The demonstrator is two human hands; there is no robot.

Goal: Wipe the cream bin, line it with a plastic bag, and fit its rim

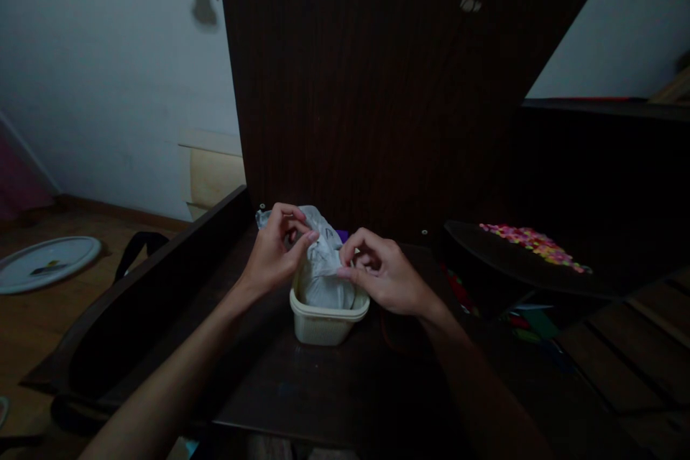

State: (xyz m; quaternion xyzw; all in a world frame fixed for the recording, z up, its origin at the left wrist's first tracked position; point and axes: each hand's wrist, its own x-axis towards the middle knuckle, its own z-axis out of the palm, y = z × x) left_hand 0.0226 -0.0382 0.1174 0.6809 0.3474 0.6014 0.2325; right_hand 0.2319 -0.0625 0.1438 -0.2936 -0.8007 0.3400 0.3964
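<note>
A whitish plastic bag [326, 290] sits inside a cream-coloured plastic tub [323, 330], its upper part pulled up above the rim. My left hand [280, 244] pinches the bag's edge between thumb and fingers, over the tub's left side. On the other side, my right hand [380, 266] pinches another part of the bag with thumb and curled fingers. Both hands are above the tub, close to each other. What the bag contains cannot be made out.
The tub stands on a dark wooden surface [280, 381] with a raised left edge [162, 287] and a tall dark back panel [366, 100]. To the right, a dark shelf [485, 251] bears small colourful pieces [533, 244]. A white round lid-like object [48, 262] lies on the floor at left.
</note>
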